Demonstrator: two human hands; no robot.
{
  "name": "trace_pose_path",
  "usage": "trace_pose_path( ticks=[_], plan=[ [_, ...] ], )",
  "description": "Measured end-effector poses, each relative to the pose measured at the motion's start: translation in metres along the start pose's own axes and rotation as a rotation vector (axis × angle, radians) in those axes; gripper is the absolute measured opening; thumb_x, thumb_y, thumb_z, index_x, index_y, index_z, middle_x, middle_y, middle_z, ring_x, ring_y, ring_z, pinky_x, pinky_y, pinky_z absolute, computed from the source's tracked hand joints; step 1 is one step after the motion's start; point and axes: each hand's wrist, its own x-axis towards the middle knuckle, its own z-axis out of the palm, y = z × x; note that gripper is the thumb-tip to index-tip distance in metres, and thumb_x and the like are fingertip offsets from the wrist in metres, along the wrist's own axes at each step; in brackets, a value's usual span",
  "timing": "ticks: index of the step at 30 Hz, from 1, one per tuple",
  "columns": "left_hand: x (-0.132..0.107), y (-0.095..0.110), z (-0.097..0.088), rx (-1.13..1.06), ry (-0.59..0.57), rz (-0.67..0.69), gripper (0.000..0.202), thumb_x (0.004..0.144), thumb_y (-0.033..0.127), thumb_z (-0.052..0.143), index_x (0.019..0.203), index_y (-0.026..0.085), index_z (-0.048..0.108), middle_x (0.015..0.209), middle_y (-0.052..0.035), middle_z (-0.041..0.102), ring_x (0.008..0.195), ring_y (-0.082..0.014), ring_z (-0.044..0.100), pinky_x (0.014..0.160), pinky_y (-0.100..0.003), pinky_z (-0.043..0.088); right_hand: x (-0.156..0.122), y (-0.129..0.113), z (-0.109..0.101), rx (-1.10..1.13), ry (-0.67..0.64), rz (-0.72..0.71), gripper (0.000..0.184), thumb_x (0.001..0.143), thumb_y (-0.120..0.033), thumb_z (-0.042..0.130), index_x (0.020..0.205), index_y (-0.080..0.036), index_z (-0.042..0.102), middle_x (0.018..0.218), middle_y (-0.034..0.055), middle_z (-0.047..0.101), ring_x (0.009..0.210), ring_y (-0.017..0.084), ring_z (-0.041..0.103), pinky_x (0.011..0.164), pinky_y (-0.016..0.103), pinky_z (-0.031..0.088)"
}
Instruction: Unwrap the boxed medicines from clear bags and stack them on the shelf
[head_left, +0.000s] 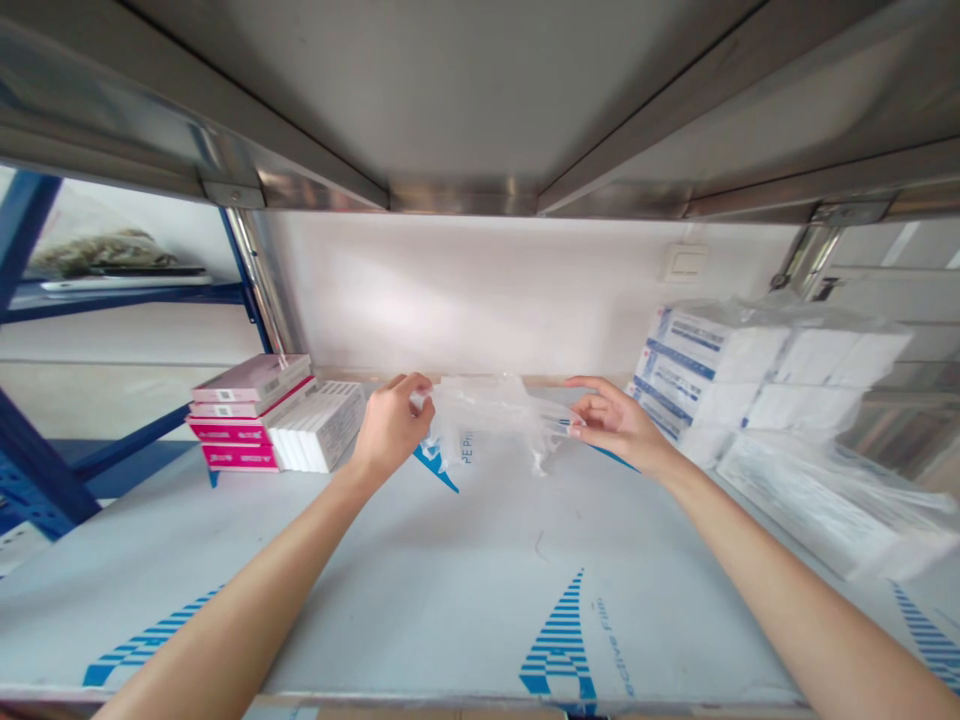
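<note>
A crumpled clear plastic bag (pixel 487 410) stretches between my two hands above the far part of the shelf. My left hand (pixel 397 415) pinches its left end, thumb and fingers closed on the film. At the other end my right hand (pixel 611 420) grips the bag between thumb and fingers, with the index finger held out straight. Part of a white shape shows through the film, too unclear to name.
Pink boxes (pixel 236 440) and a row of white boxes (pixel 319 425) stand at the left. Plastic-wrapped white and blue boxes (pixel 720 370) are stacked at the right, a wrapped pack (pixel 817 500) before them. A metal shelf (pixel 465 100) hangs overhead; film covers the lower shelf (pixel 420 600).
</note>
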Motion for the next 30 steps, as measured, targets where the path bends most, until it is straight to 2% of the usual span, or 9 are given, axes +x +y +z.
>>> trace_pose_path(
  ticks=[6, 10, 15, 17, 19, 21, 24, 27, 30],
  plan=[
    [0.005, -0.003, -0.001, -0.285, 0.022, -0.275, 0.009, 0.073, 0.023, 0.061, 0.082, 0.023, 0.063, 0.084, -0.0004, 0.072, 0.056, -0.0172, 0.069, 0.055, -0.023, 0.05, -0.001, -0.003, -0.011, 0.044, 0.077, 0.049, 0.059, 0.069, -0.033, 0.083, 0.121, -0.027, 0.057, 0.076, -0.0021, 0.06, 0.074, 0.018, 0.061, 0.072, 0.033, 0.049],
    [0.007, -0.005, -0.003, -0.331, 0.047, -0.338, 0.012, 0.077, 0.026, 0.055, 0.087, 0.022, 0.061, 0.09, -0.0021, 0.072, 0.055, -0.0167, 0.07, 0.049, -0.023, 0.05, -0.002, -0.007, -0.009, 0.144, 0.096, 0.054, 0.054, 0.068, -0.033, 0.083, 0.117, -0.028, 0.06, 0.076, -0.0019, 0.063, 0.072, 0.018, 0.06, 0.066, 0.032, 0.046],
    [0.004, -0.002, -0.004, -0.376, -0.009, -0.345, 0.029, 0.076, 0.02, 0.051, 0.102, 0.023, 0.062, 0.058, 0.0055, 0.061, 0.045, -0.0154, 0.064, 0.051, -0.024, 0.051, -0.002, -0.007, -0.011, 0.208, 0.052, 0.045, 0.04, 0.068, -0.031, 0.083, 0.104, -0.025, 0.067, 0.075, 0.0, 0.067, 0.069, 0.017, 0.06, 0.064, 0.032, 0.045],
    [0.005, 0.0, -0.002, -0.497, -0.043, -0.356, 0.032, 0.074, 0.02, 0.049, 0.103, 0.022, 0.063, 0.058, 0.0044, 0.061, 0.053, -0.0175, 0.067, 0.055, -0.026, 0.054, -0.004, -0.007, -0.014, 0.221, -0.009, 0.073, 0.033, 0.07, -0.033, 0.082, 0.099, -0.023, 0.068, 0.069, -0.0005, 0.066, 0.064, 0.017, 0.061, 0.064, 0.032, 0.046],
    [0.007, 0.001, 0.0, -0.609, -0.053, -0.353, 0.027, 0.072, 0.022, 0.05, 0.093, 0.019, 0.067, 0.068, -0.0001, 0.067, 0.066, -0.0196, 0.069, 0.064, -0.029, 0.057, -0.005, -0.007, -0.016, 0.226, -0.109, 0.157, 0.031, 0.073, -0.035, 0.08, 0.099, -0.022, 0.069, 0.063, -0.001, 0.065, 0.061, 0.018, 0.063, 0.064, 0.033, 0.049],
    [0.01, 0.004, -0.002, -0.652, -0.045, -0.328, 0.023, 0.071, 0.025, 0.051, 0.082, 0.017, 0.07, 0.08, -0.0043, 0.071, 0.08, -0.0217, 0.07, 0.076, -0.032, 0.057, -0.005, -0.006, -0.018, 0.198, -0.156, 0.251, 0.034, 0.075, -0.038, 0.079, 0.104, -0.022, 0.069, 0.07, 0.0014, 0.069, 0.057, 0.017, 0.063, 0.06, 0.034, 0.051],
    [0.011, 0.015, -0.012, -0.804, -0.079, -0.259, 0.024, 0.073, 0.031, 0.052, 0.077, 0.017, 0.071, 0.092, -0.008, 0.073, 0.096, -0.0262, 0.067, 0.088, -0.035, 0.053, 0.0, 0.0, -0.019, 0.087, 0.007, 0.28, 0.041, 0.077, -0.047, 0.077, 0.108, -0.022, 0.067, 0.092, 0.0072, 0.075, 0.054, 0.015, 0.063, 0.058, 0.034, 0.054],
    [0.008, 0.032, -0.025, -1.092, -0.256, -0.161, 0.033, 0.077, 0.047, 0.056, 0.068, 0.017, 0.069, 0.082, -0.0099, 0.071, 0.09, -0.0286, 0.066, 0.085, -0.04, 0.053, 0.005, 0.005, -0.015, -0.057, 0.172, 0.174, 0.042, 0.074, -0.055, 0.077, 0.1, -0.023, 0.069, 0.104, 0.0096, 0.074, 0.084, 0.024, 0.071, 0.079, 0.041, 0.057],
    [0.002, 0.043, -0.031, -1.229, -0.36, -0.155, 0.041, 0.069, 0.056, 0.071, 0.055, 0.02, 0.057, 0.06, -0.0029, 0.058, 0.064, -0.0202, 0.059, 0.078, -0.041, 0.054, 0.004, 0.001, -0.006, -0.083, 0.055, 0.097, 0.049, 0.077, -0.055, 0.075, 0.116, -0.028, 0.066, 0.134, 0.0092, 0.063, 0.126, 0.03, 0.056, 0.108, 0.049, 0.043]
  ],
)
